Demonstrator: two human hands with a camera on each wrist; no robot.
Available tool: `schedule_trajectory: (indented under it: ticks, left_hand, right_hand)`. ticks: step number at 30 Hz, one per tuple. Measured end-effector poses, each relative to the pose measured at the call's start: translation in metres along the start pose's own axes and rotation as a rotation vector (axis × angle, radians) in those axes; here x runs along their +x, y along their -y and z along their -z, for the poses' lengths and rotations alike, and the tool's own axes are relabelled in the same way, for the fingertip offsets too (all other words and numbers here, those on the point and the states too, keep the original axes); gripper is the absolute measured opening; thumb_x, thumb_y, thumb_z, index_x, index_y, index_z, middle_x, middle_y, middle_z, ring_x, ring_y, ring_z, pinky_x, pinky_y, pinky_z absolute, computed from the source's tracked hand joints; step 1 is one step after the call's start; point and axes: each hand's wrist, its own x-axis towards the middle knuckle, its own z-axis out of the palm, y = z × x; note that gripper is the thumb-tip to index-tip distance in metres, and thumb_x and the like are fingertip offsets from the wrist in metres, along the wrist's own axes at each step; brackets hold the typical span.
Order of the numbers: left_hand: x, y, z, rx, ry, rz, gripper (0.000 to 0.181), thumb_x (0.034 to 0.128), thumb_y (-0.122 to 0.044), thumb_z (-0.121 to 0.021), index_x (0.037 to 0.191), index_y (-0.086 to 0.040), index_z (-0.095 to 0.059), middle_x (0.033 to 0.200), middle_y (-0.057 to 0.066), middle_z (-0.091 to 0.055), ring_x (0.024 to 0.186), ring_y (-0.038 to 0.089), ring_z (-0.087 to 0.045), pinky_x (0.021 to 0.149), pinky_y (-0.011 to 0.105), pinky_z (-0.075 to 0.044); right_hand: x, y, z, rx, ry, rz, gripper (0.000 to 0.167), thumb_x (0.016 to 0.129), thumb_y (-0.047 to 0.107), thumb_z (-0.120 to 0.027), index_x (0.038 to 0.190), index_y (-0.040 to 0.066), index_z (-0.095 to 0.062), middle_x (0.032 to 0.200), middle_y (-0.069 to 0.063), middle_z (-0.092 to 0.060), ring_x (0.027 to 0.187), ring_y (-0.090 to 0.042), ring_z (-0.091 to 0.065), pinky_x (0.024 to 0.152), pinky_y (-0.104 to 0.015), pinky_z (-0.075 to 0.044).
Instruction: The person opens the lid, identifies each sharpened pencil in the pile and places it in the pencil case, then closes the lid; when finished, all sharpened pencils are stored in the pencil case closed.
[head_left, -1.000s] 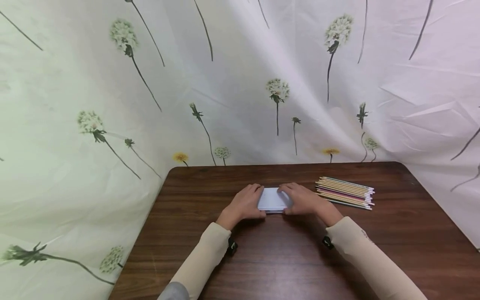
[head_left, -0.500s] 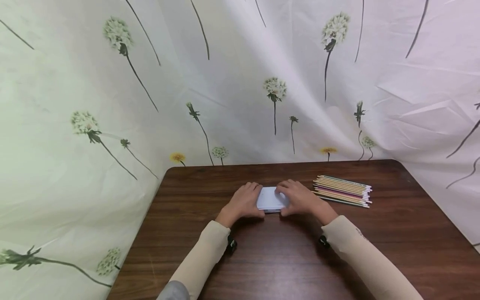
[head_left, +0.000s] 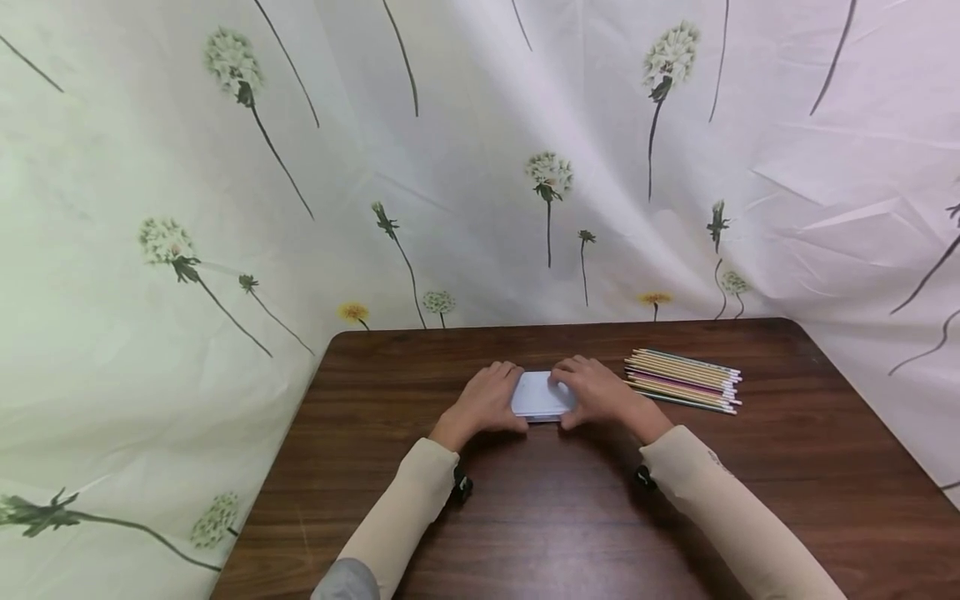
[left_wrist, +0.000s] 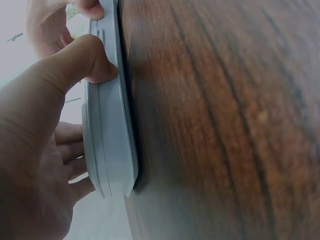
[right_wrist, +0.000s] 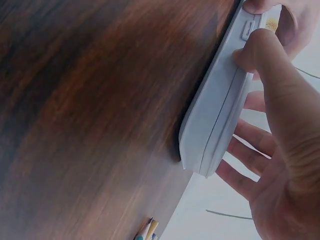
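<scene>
A pale grey plastic case (head_left: 538, 393) with a lid lies flat on the dark wooden table, towards its far side. My left hand (head_left: 489, 400) grips the case's left end, thumb on the near side wall and fingers reaching to the far side. At the other end, my right hand (head_left: 600, 398) holds it the same way. In the left wrist view, the case (left_wrist: 114, 135) shows a seam running along its side below the lid. The right wrist view shows a small latch (right_wrist: 248, 29) on the case wall beside the thumb. The lid appears closed; the contents are hidden.
To the right of my right hand, several pencils (head_left: 682, 381) lie side by side on the table (head_left: 555, 517). Their tips point left. A white curtain (head_left: 480, 167) printed with dandelions hangs behind the table and along its left side.
The head view has shifted very slightly. Both hands keep their hold on the case, and neither the case nor the pencils have visibly moved on the table.
</scene>
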Motion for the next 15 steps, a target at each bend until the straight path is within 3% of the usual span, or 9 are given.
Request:
schedule_trajectory:
  ticks: [5, 10, 15]
  left_hand:
    - [-0.002, -0.001, 0.000, -0.003, -0.013, -0.008, 0.100, 0.0753, -0.052, -0.088, 0.153, -0.003, -0.051, 0.150, 0.011, -0.058, 0.136, 0.027, -0.055, 0.119, 0.041, -0.048]
    - [-0.003, 0.001, 0.001, -0.029, 0.021, 0.010, 0.102, 0.0787, -0.051, -0.087, 0.159, -0.003, -0.046, 0.155, 0.011, -0.054, 0.141, 0.026, -0.052, 0.122, 0.040, -0.046]
    - [-0.012, 0.009, 0.004, -0.146, 0.026, 0.039, 0.099, 0.0829, -0.048, -0.086, 0.162, -0.006, -0.044, 0.159, 0.013, -0.049, 0.149, 0.029, -0.045, 0.131, 0.045, -0.036]
  right_hand:
    - [0.000, -0.002, 0.002, 0.028, 0.005, -0.023, 0.052, 0.080, 0.037, -0.087, 0.125, 0.016, -0.070, 0.142, -0.016, -0.066, 0.125, -0.034, -0.062, 0.100, -0.053, -0.057]
    - [0.000, -0.002, 0.006, 0.030, 0.028, -0.023, 0.053, 0.083, 0.039, -0.084, 0.128, 0.016, -0.070, 0.144, -0.016, -0.066, 0.124, -0.033, -0.063, 0.098, -0.052, -0.058]
    - [0.000, -0.001, 0.012, 0.115, 0.084, -0.076, 0.058, 0.088, 0.038, -0.082, 0.139, 0.014, -0.068, 0.146, -0.014, -0.066, 0.126, -0.030, -0.063, 0.103, -0.052, -0.057]
